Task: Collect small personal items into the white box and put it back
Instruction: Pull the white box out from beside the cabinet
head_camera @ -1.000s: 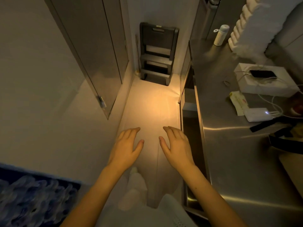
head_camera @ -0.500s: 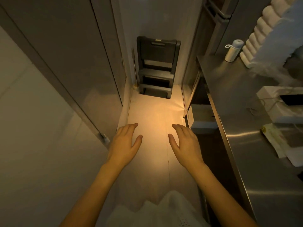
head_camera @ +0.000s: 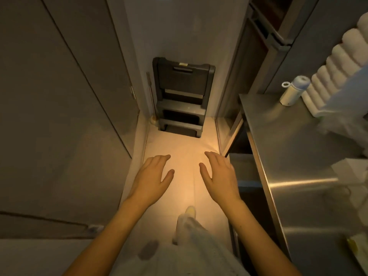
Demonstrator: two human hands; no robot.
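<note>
White box (head_camera: 347, 169) shows, if at all, only as a pale blurred edge on the desk (head_camera: 294, 148); I cannot tell for certain. Nothing looks collected, so the whole job seems left. Left of the desk, the left hand (head_camera: 153, 176) and right hand (head_camera: 221, 174) hover over the floor, each grip spread and empty. Beyond the desk's far left corner stands a step stool (head_camera: 182, 96). A bottle (head_camera: 292, 92) and rolled towels (head_camera: 334, 70) sit at the desk's back edge.

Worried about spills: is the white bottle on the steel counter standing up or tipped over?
Upright. The bottle stands on its base on the steel counter, its cap at the top, beside the white rolls.
</note>
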